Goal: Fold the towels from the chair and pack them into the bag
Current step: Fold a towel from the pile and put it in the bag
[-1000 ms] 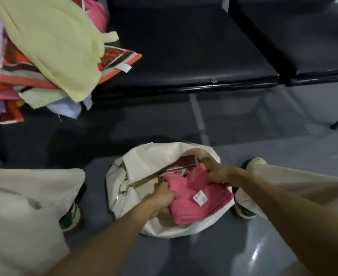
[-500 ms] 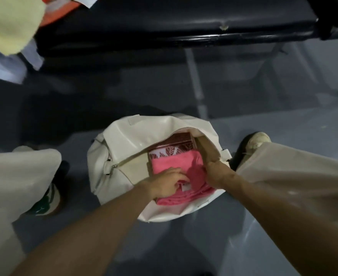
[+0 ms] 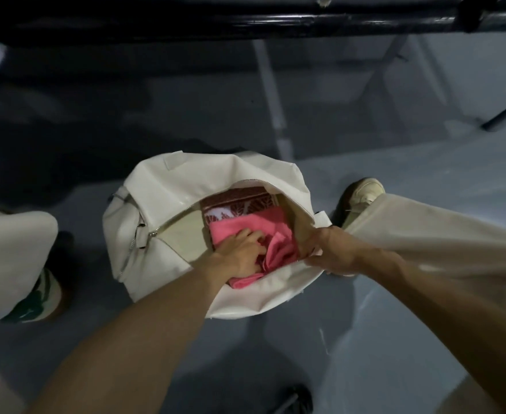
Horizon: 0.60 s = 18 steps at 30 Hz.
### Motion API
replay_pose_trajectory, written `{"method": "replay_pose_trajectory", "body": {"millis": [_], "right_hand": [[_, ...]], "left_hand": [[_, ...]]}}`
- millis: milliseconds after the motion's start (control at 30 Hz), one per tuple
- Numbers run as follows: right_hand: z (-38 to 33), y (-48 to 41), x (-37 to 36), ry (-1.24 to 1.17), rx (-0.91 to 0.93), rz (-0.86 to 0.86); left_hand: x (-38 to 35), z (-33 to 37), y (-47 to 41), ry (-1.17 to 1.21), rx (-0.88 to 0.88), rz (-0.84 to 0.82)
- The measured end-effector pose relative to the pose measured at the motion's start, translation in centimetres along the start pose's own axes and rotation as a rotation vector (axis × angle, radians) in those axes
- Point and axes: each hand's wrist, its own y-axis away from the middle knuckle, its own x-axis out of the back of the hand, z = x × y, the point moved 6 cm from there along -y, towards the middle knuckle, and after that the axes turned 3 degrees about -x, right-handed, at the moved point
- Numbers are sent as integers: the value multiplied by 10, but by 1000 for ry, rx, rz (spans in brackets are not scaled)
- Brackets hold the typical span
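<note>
A white bag (image 3: 168, 189) stands open on the grey floor between my feet. Inside it lies a folded pink towel (image 3: 245, 227) on top of a maroon and white patterned towel (image 3: 233, 204). My left hand (image 3: 239, 252) rests on the pink towel, its fingers bent into the folds. My right hand (image 3: 326, 249) grips the right rim of the bag's opening and holds it apart; its fingertips are hidden inside. The pile of towels on the chair is out of view.
The black chair seat's front edge (image 3: 245, 22) runs along the top, with a chair leg (image 3: 505, 112) at the right. My shoes (image 3: 362, 195) (image 3: 39, 300) and pale trouser legs flank the bag. A dark object (image 3: 293, 398) lies on the floor at the bottom.
The pink towel has gone from above the opening down into the bag. My left hand moved onto its top. The view tilted down, so the towel pile left the frame.
</note>
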Motion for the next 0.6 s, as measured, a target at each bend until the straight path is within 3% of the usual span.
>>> {"method": "replay_pose_trajectory", "body": {"millis": [133,333,500,600], "right_hand": [[-16,-4,0,24,18,59],[-22,7,0,35,98,-85],[-18,6,-6,127,58,-159],[-34,3,-11,129,127,-125]], "left_hand": [[15,2,18,85,-46,36],[-8,-3,23,-9,-63,-250],[12,-7,27,50,-91,-4],[4,-21,38,210,-29,-122]]}}
